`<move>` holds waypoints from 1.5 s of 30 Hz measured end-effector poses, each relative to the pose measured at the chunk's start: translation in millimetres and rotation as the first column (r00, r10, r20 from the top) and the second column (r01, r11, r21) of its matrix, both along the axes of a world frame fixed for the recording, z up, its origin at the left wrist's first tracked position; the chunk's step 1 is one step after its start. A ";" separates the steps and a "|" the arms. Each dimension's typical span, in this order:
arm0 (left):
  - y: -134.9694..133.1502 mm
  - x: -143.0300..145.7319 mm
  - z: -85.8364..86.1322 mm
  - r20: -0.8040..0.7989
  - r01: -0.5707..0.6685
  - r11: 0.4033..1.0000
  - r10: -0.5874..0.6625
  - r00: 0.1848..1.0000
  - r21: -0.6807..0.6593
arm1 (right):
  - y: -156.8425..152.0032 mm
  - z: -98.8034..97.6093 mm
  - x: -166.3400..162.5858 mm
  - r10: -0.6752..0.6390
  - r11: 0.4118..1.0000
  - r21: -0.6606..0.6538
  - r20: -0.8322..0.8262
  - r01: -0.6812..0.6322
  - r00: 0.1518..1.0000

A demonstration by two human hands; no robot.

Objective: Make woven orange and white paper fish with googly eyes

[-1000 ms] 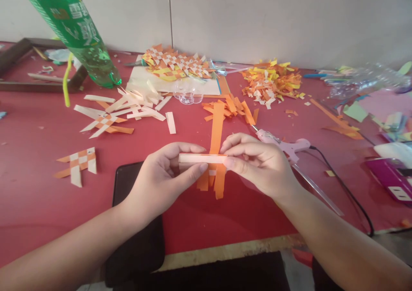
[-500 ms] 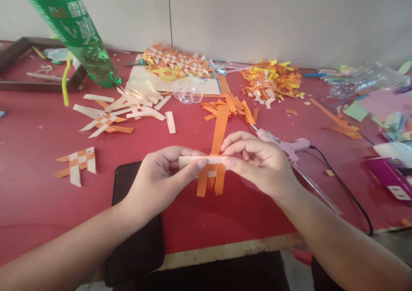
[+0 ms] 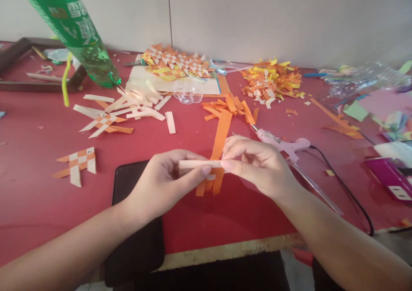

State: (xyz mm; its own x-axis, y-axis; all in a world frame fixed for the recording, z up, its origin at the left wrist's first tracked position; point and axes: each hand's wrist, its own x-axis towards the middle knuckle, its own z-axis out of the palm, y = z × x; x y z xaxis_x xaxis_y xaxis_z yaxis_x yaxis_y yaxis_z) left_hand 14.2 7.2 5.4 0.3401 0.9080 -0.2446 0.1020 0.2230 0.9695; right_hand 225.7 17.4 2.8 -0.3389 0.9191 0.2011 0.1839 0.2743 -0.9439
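Both hands hold a small paper weave above the red table (image 3: 38, 205). My left hand (image 3: 167, 181) pinches the left end of a cream paper strip (image 3: 198, 164) that lies across. My right hand (image 3: 257, 164) pinches its right end, fingers closed. Several orange paper strips (image 3: 219, 145) run lengthwise under the cream strip and stick out above and below it. A finished orange-and-cream woven piece (image 3: 79, 162) lies to the left on the table.
A pink glue gun (image 3: 285, 145) with a black cord lies right of my hands. A tilted green bottle (image 3: 72, 29), loose cream strips (image 3: 128, 106), cut orange strips (image 3: 231, 104), a heap of woven pieces (image 3: 175, 63), paper scraps (image 3: 273, 80) and a dark mat (image 3: 135, 248) surround them.
The weave has tilted: the long orange strip now leans to the right and the lower ends have shifted left. Both hands kept their grip and barely moved.
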 end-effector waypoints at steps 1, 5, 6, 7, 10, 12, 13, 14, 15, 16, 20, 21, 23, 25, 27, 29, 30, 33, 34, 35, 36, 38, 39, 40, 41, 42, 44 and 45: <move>-0.2 -0.2 0.1 -0.015 0.025 1.000 -0.026 1.000 -0.004 | -0.3 0.8 -0.3 0.006 1.000 -0.002 0.006 -0.006 1.000; -0.6 -1.1 -0.4 -0.006 0.049 0.998 -0.049 0.999 -0.041 | -2.3 4.0 -1.4 -0.008 0.999 0.039 0.074 0.005 0.997; -0.7 -1.1 -0.7 0.005 0.048 0.997 -0.048 0.999 -0.056 | -2.6 4.4 -1.5 -0.015 0.998 0.054 0.097 0.010 0.995; -0.7 -1.1 -0.9 0.010 0.049 0.997 -0.048 0.999 -0.068 | -2.8 4.6 -1.4 -0.020 0.998 0.068 0.115 0.012 0.993; -0.9 -0.9 -1.7 -0.023 0.043 0.995 -0.045 0.999 -0.085 | -2.4 3.5 -0.6 -0.016 0.995 0.099 0.131 0.003 0.991; -1.1 -1.0 -1.9 -0.050 0.035 0.997 -0.038 0.998 -0.070 | -1.6 1.6 0.1 -0.017 0.993 0.115 0.123 0.002 0.992; -1.2 -1.2 -1.9 -0.062 0.029 0.998 -0.033 0.998 -0.055 | -1.3 0.5 0.4 -0.021 0.992 0.123 0.122 0.005 0.992; -1.2 -1.5 -1.7 -0.074 0.021 0.999 -0.024 0.997 -0.036 | -0.9 -0.4 0.5 -0.026 0.991 0.131 0.121 0.010 0.992; -1.2 -1.8 -1.5 -0.084 0.013 1.000 -0.014 0.996 -0.017 | -0.7 -1.3 0.5 -0.031 0.990 0.141 0.120 0.014 0.992; -1.2 -2.0 -1.4 -0.092 0.005 1.000 -0.005 0.996 0.001 | -0.6 -1.9 0.4 -0.035 0.989 0.150 0.119 0.016 0.992; -1.3 -1.9 -1.3 -0.079 -0.010 0.999 0.013 0.997 0.036 | -1.3 -2.1 -0.6 -0.065 0.982 0.185 0.120 0.042 0.991; -1.5 -1.6 -1.5 -0.079 -0.013 0.999 0.016 0.997 0.040 | -1.6 -1.7 -0.6 -0.071 0.981 0.188 0.126 0.046 0.990; -1.8 -1.0 -1.9 -0.101 -0.014 0.999 0.018 0.995 0.043 | -2.1 -0.6 0.1 -0.067 0.984 0.176 0.145 0.041 0.987; -1.9 -0.3 -2.2 -0.131 -0.004 0.999 0.009 0.991 0.043 | -2.4 0.8 1.5 -0.048 0.989 0.149 0.156 0.025 0.987; -1.4 0.0 -2.6 -0.148 0.012 0.999 -0.005 0.989 0.043 | -2.4 2.0 2.9 -0.038 0.992 0.121 0.153 0.019 0.988; -0.8 0.0 -3.2 -0.146 0.025 0.999 -0.019 0.989 0.039 | -2.2 2.8 3.7 -0.035 0.995 0.097 0.152 0.020 0.988; -0.6 -0.2 -3.5 -0.133 0.035 0.999 -0.031 0.991 0.028 | -2.1 2.8 3.6 -0.031 0.996 0.084 0.154 0.018 0.988; -0.7 -1.1 -4.9 -0.041 0.046 0.999 -0.047 0.998 -0.022 | -2.2 1.6 1.7 -0.039 0.995 0.097 0.160 0.023 0.986; -0.9 -1.3 -5.3 -0.005 0.040 0.999 -0.040 0.999 -0.036 | -2.3 0.8 0.7 -0.063 0.991 0.130 0.167 0.041 0.984; -1.1 -1.4 -5.6 0.028 0.033 0.998 -0.032 0.999 -0.049 | -2.3 -0.1 -0.3 -0.092 0.982 0.177 0.179 0.060 0.979; -1.1 -1.3 -5.7 0.058 0.026 0.998 -0.022 0.998 -0.060 | -2.3 -0.9 -1.2 -0.122 0.969 0.234 0.201 0.073 0.972; -0.8 -0.5 -5.7 0.109 0.027 0.996 -0.018 0.994 -0.082 | -1.8 -2.4 -2.5 -0.168 0.932 0.356 0.268 0.065 0.949; -0.6 0.0 -5.5 0.129 0.038 0.995 -0.026 0.991 -0.093 | -1.3 -3.0 -2.9 -0.184 0.911 0.409 0.300 0.048 0.936; -0.3 0.6 -5.2 0.146 0.051 0.994 -0.036 0.989 -0.099 | -0.8 -3.4 -3.2 -0.197 0.891 0.453 0.321 0.032 0.926; -0.1 1.2 -5.0 0.158 0.066 0.992 -0.048 0.986 -0.106 | -0.2 -3.7 -3.4 -0.212 0.872 0.488 0.327 0.028 0.921; 0.0 1.7 -4.9 0.166 0.078 0.991 -0.059 0.984 -0.111 | 0.4 -3.7 -3.6 -0.226 0.860 0.509 0.322 0.033 0.919; -0.1 2.5 -5.1 0.178 0.098 0.987 -0.074 0.981 -0.127 | 1.2 -3.3 -4.1 -0.242 0.852 0.521 0.293 0.058 0.925; -0.2 2.8 -5.4 0.191 0.101 0.985 -0.073 0.979 -0.140 | 1.4 -2.8 -4.4 -0.248 0.851 0.521 0.282 0.070 0.927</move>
